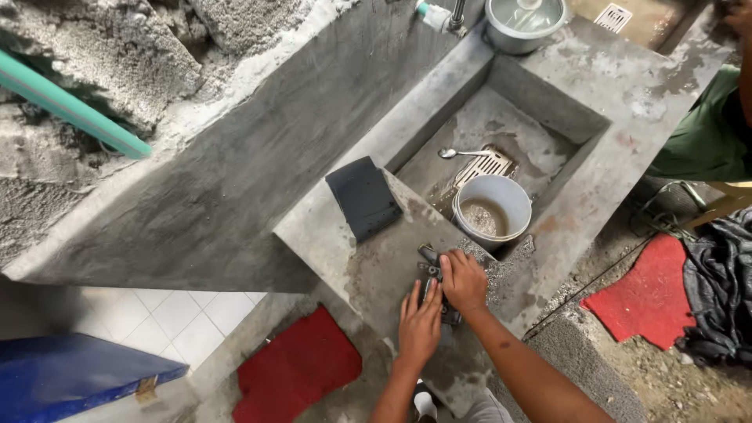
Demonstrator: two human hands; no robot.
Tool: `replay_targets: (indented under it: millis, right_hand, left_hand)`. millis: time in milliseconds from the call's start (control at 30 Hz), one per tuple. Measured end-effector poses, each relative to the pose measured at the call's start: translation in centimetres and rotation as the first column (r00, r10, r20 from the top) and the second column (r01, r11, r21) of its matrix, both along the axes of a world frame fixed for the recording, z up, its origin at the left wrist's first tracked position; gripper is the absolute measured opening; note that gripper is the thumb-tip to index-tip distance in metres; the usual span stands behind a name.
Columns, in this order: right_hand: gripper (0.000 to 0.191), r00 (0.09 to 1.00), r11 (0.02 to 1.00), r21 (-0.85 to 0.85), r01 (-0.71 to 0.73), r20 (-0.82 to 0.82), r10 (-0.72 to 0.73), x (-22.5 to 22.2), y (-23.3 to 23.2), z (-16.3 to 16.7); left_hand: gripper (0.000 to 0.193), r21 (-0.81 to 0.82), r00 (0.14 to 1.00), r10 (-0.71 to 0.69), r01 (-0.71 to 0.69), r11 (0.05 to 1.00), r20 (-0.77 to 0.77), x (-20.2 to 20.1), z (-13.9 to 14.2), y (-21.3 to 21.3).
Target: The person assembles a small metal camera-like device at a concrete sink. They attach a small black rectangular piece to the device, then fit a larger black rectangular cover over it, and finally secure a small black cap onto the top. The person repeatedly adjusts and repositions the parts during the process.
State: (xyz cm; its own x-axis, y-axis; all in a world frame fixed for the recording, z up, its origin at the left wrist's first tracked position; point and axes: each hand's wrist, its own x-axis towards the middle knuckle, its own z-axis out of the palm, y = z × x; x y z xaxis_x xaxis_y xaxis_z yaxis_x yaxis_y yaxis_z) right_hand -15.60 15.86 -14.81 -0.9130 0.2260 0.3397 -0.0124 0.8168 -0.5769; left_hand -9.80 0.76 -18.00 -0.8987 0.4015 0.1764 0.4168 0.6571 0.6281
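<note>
The left hand (419, 321) lies flat, fingers straight and close together, pressing down on the near end of a small dark object (433, 276) that rests on the concrete counter (368, 266). The right hand (464, 280) curls over the object's other side, fingers bent around it; what exactly the object is cannot be told, since both hands cover most of it, and only its far dark tip shows beyond the knuckles. Wet grit lies on the counter just right of the hands.

Further along the counter a dark flat rectangular slab (363, 197) lies apart from the hands. Beyond the right hand a white bucket (492, 210) with murky water stands in the concrete sink (548, 102), beside a metal drain grate (484, 166) and a spoon (462, 153). A metal pot with a glass lid (523, 22) sits on the sink's far ledge. Below the counter, red mats (298, 366) lie on the floor, another red mat (647, 294) to the right, and a green pipe (70, 110) crosses the rough wall at left
</note>
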Motion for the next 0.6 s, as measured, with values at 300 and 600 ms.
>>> replay_targets:
  millis: [300,600]
  right_hand:
    - [0.029,1.0,0.999,0.031,-0.02,-0.014,0.02,0.0,0.0,-0.1]
    - [0.028,1.0,0.999,0.038,0.006,0.029,-0.007,0.1,0.0,0.1]
  left_hand:
    - [0.045,0.024,1.0,0.013,-0.013,1.0,0.008,1.8,1.0,-1.0]
    - [0.046,0.02,0.999,0.032,-0.032,0.999,-0.006,1.1,0.8,-0.7]
